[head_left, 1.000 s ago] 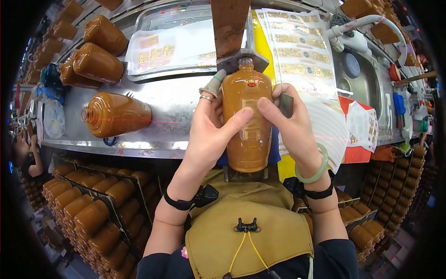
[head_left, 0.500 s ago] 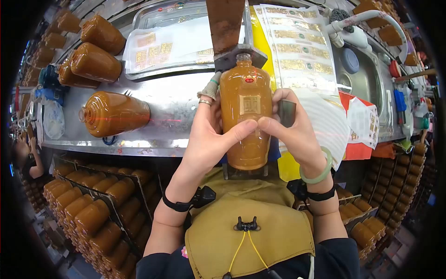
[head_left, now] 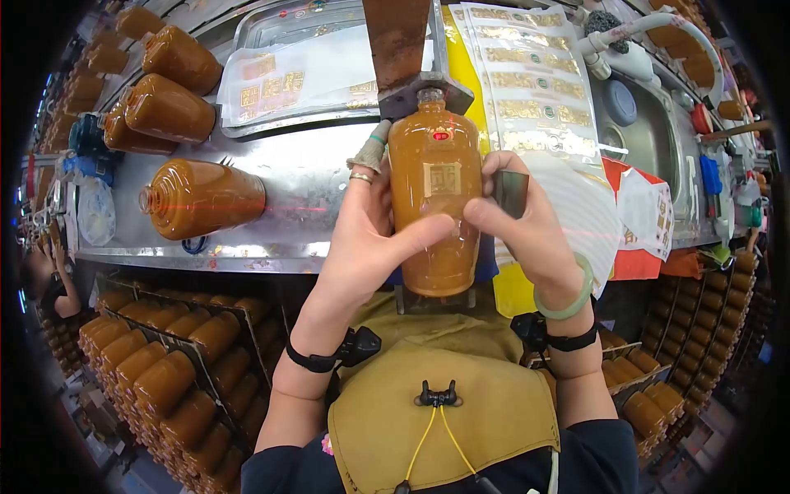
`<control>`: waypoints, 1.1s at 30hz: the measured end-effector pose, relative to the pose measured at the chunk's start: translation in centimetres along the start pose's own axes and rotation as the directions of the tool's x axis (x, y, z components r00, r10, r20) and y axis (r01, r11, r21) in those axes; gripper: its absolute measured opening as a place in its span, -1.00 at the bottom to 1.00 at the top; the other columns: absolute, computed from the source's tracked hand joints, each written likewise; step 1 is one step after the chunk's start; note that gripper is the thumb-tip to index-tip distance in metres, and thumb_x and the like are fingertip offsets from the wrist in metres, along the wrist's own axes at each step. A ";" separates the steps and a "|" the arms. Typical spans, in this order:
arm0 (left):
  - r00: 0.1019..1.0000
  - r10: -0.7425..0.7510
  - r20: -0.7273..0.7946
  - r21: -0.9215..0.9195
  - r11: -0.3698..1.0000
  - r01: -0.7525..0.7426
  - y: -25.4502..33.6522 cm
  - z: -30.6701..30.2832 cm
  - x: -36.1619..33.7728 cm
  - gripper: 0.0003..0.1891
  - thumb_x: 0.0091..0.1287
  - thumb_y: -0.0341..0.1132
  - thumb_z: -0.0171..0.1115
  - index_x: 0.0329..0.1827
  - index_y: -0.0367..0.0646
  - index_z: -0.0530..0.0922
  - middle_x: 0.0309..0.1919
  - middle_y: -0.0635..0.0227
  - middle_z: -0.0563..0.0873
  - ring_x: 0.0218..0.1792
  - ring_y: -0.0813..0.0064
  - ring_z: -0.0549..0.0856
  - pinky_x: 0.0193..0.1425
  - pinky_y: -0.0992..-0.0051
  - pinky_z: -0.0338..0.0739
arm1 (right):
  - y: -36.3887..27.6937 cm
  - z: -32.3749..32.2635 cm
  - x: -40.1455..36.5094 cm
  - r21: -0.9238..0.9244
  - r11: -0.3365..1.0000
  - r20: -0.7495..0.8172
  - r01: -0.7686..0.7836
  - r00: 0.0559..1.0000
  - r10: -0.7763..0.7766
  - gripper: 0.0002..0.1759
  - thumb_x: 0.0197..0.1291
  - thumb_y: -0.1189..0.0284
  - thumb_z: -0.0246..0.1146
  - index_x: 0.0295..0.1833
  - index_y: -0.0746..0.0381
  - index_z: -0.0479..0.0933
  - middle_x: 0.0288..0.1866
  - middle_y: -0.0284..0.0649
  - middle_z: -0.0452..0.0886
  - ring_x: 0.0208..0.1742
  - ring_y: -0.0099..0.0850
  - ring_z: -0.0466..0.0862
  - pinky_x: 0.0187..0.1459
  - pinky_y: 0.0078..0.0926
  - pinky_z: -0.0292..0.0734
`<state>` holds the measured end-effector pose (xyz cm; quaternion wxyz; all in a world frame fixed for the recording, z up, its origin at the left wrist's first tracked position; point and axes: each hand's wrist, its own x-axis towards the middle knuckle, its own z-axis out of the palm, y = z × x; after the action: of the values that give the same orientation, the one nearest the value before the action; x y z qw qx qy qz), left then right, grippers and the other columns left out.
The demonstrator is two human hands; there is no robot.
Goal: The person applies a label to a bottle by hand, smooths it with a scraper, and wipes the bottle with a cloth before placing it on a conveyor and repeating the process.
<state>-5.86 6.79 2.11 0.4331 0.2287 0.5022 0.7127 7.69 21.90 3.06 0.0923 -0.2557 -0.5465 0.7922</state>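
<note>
A glossy caramel-brown bottle lies neck-away in front of me, its clear neck at a metal stand. A gold square label and a small red oval mark show on its upward face. My left hand wraps the bottle's left side, thumb on its front; a cloth wrap covers one finger. On the right side, my right hand curls its fingers round the bottle, with its thumb near the lower front. A small dark flat piece is tucked in my right hand.
Another brown bottle lies on the metal table, with several more behind it. A tray carries label sheets. More gold label sheets lie right, near a sink. Racks of bottles stand below. A rusty post rises ahead.
My right thumb has shifted up and away from my left thumb, widening the gap between them. The bottle stays in nearly the same place.
</note>
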 end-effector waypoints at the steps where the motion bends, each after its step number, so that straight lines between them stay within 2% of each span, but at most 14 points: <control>1: 0.999 -0.034 -0.016 -0.106 0.994 0.033 0.1 -0.2 0.2 -0.05 0.38 -0.42 0.45 0.69 -0.26 -0.02 0.50 0.07 0.38 0.52 0.29 0.41 0.57 0.25 0.36 | 0.1 -0.1 0.0 0.032 0.999 -0.012 -0.015 1.000 0.015 -0.65 0.35 0.50 0.42 0.09 0.18 0.40 -0.10 -0.46 0.53 -0.09 -0.70 0.54 -0.07 -0.66 0.47; 2: 0.997 -0.071 -0.028 -0.211 0.975 0.063 0.2 -0.2 0.2 -0.09 0.42 -0.38 0.41 0.69 -0.26 -0.01 0.50 0.07 0.38 0.52 0.29 0.41 0.57 0.26 0.35 | 0.0 -0.2 0.0 0.035 0.999 -0.014 -0.019 1.000 0.019 -0.65 0.35 0.50 0.42 0.09 0.18 0.40 -0.10 -0.46 0.53 -0.09 -0.70 0.54 -0.07 -0.66 0.47; 4: 0.995 -0.086 -0.045 -0.245 0.967 0.073 0.1 0.0 0.1 -0.16 0.47 -0.32 0.37 0.68 -0.27 0.04 0.50 0.07 0.40 0.50 0.30 0.43 0.55 0.28 0.36 | -0.5 -0.2 0.0 0.122 0.990 0.000 -0.066 0.998 0.066 -0.72 0.42 0.44 0.39 0.07 0.18 0.42 -0.10 -0.46 0.54 -0.07 -0.70 0.54 -0.02 -0.66 0.46; 7: 0.996 -0.062 -0.068 -0.155 0.987 0.051 -0.2 0.4 0.2 -0.17 0.45 -0.33 0.40 0.65 -0.27 0.08 0.45 0.09 0.45 0.46 0.32 0.49 0.51 0.29 0.43 | -0.8 0.2 0.0 0.098 0.993 -0.018 -0.069 0.997 0.071 -0.73 0.43 0.42 0.37 0.07 0.18 0.42 -0.11 -0.47 0.53 -0.07 -0.70 0.54 -0.01 -0.65 0.46; 9: 0.993 -0.063 -0.103 -0.020 0.998 0.061 -0.2 0.7 -0.1 -0.18 0.42 -0.37 0.44 0.62 -0.27 0.12 0.41 0.11 0.49 0.41 0.34 0.53 0.45 0.32 0.50 | -0.8 0.3 0.0 0.098 0.993 -0.019 -0.066 0.998 0.068 -0.73 0.43 0.43 0.37 0.07 0.18 0.42 -0.11 -0.47 0.53 -0.07 -0.70 0.54 -0.01 -0.65 0.46; 13: 0.993 -0.071 -0.093 -0.065 0.996 0.065 0.1 0.7 0.0 -0.17 0.38 -0.41 0.47 0.61 -0.26 0.13 0.40 0.11 0.49 0.40 0.35 0.54 0.42 0.33 0.53 | -0.2 0.2 0.1 0.059 0.998 -0.029 -0.032 0.999 0.034 -0.73 0.42 0.44 0.38 0.06 0.18 0.42 -0.11 -0.47 0.52 -0.08 -0.69 0.54 -0.01 -0.65 0.46; 21: 0.999 -0.003 -0.051 0.012 1.000 0.004 -0.4 0.7 -0.3 -0.08 0.35 -0.46 0.47 0.65 -0.23 0.02 0.45 0.12 0.42 0.43 0.33 0.51 0.49 0.27 0.47 | -0.5 0.0 0.1 0.036 0.999 -0.022 -0.034 0.999 0.034 -0.77 0.45 0.43 0.35 0.05 0.19 0.44 -0.11 -0.47 0.50 -0.06 -0.69 0.52 -0.02 -0.67 0.45; 24: 1.000 0.004 -0.031 0.012 1.000 -0.004 -0.4 0.6 -0.3 -0.07 0.34 -0.46 0.47 0.65 -0.24 0.01 0.45 0.11 0.42 0.43 0.33 0.51 0.48 0.27 0.48 | -1.2 -0.8 0.6 0.022 0.999 0.030 0.024 0.999 -0.025 -0.77 0.48 0.42 0.31 0.13 0.23 0.48 -0.17 -0.49 0.51 -0.14 -0.71 0.50 -0.09 -0.69 0.43; 25: 0.999 0.007 -0.034 0.012 1.000 -0.006 -0.4 0.6 -0.4 -0.07 0.34 -0.46 0.47 0.65 -0.24 0.01 0.45 0.11 0.42 0.43 0.33 0.51 0.48 0.27 0.48 | -2.4 -0.7 0.7 -0.046 0.999 -0.015 0.021 1.000 -0.022 -0.74 0.49 0.42 0.30 0.17 0.24 0.49 -0.21 -0.50 0.50 -0.19 -0.73 0.48 -0.15 -0.71 0.39; 28: 1.000 0.003 -0.024 0.051 0.999 -0.002 -0.1 0.8 -0.4 -0.07 0.34 -0.48 0.45 0.65 -0.25 0.01 0.46 0.12 0.41 0.43 0.33 0.51 0.48 0.27 0.48 | -4.9 0.4 0.9 -0.080 0.996 -0.093 0.027 0.995 -0.034 -0.67 0.48 0.42 0.31 0.27 0.26 0.50 -0.33 -0.55 0.46 -0.31 -0.78 0.38 -0.29 -0.76 0.24; 30: 0.997 -0.027 -0.073 -0.052 0.998 0.023 0.0 1.0 -0.3 -0.17 0.44 -0.44 0.37 0.65 -0.27 0.04 0.45 0.10 0.43 0.42 0.34 0.52 0.47 0.28 0.47 | -4.8 0.4 1.3 -0.270 0.944 -0.086 0.187 0.972 -0.217 -0.65 0.44 0.41 0.36 0.24 0.24 0.50 -0.32 -0.55 0.44 -0.32 -0.79 0.35 -0.31 -0.80 0.17; 31: 0.997 -0.022 -0.072 -0.053 0.998 0.018 0.1 1.0 -0.2 -0.17 0.44 -0.44 0.37 0.65 -0.27 0.04 0.45 0.10 0.43 0.42 0.34 0.52 0.47 0.28 0.47 | -4.7 0.4 1.3 -0.304 0.936 -0.088 0.175 0.974 -0.210 -0.64 0.40 0.40 0.40 0.20 0.25 0.51 -0.30 -0.56 0.44 -0.30 -0.79 0.36 -0.30 -0.80 0.21; 33: 0.991 -0.062 -0.118 -0.240 0.970 0.032 0.2 0.9 0.1 -0.27 0.54 -0.37 0.27 0.65 -0.29 0.08 0.44 0.08 0.45 0.41 0.36 0.52 0.47 0.31 0.47 | -3.8 0.8 1.7 -0.259 0.959 -0.118 0.116 0.981 -0.151 -0.65 0.37 0.39 0.44 0.13 0.25 0.50 -0.28 -0.55 0.43 -0.26 -0.77 0.38 -0.26 -0.78 0.29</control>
<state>-5.32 7.28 2.67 0.4419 0.1183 0.4445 0.7702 5.30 23.45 6.23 0.1498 -0.2813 -0.6507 0.6892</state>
